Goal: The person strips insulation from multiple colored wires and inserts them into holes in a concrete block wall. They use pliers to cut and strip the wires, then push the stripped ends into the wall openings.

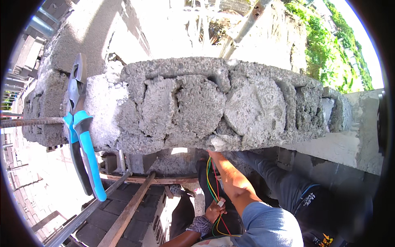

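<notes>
My left hand (214,210) is closed round a bundle of thin red, yellow and green electrical wires (211,177). A small white piece (221,203) shows at its fingers. The wires run up to the near edge of a rough concrete block wall (177,111), and loose lengths hang below the hand. My right arm reaches forward to that same edge, where only the wrist end of my right hand (212,154) shows beside the wires. The wall hides its fingers. Pliers (84,136) with blue and black handles lie at the wall's left end, jaws pointing away from me.
Another person's dark sleeve (267,166) reaches to the wall at my right. A rusty rebar (33,122) sticks in from the left by the pliers. Below left are a wooden plank (127,212), a metal pipe (88,216) and grey blocks (98,230). Green plants (329,53) grow far right.
</notes>
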{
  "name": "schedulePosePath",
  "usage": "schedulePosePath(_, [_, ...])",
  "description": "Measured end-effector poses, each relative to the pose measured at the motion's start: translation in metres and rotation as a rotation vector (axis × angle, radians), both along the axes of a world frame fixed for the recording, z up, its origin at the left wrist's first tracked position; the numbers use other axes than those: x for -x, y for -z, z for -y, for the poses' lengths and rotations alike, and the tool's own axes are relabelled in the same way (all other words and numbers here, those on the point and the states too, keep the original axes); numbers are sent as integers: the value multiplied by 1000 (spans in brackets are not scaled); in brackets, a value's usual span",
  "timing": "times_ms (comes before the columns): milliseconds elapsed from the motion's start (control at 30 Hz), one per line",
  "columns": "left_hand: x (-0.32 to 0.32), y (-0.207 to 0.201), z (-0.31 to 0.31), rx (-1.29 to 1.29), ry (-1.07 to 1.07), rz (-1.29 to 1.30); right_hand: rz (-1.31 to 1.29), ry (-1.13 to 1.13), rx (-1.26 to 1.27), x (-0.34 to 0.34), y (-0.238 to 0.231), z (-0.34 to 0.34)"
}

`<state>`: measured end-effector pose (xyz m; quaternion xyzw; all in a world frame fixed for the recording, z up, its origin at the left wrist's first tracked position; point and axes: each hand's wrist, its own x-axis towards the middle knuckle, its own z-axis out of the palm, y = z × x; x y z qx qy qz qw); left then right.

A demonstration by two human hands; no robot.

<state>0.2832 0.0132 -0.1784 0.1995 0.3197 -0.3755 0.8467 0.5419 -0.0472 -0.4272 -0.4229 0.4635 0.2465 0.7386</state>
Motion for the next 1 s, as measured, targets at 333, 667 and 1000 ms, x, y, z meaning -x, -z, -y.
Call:
schedulePosePath(333, [5,10,-12,59,-22,-49,-5,8,-19,-27,5,-15])
schedulePosePath(667, [-18,3,-14,9,-63,-101,-23,6,9,-4,6,-8])
schedulePosePath(1000, [-35,-3,-5,26,117,27,-41,-24,26,19,-7,19])
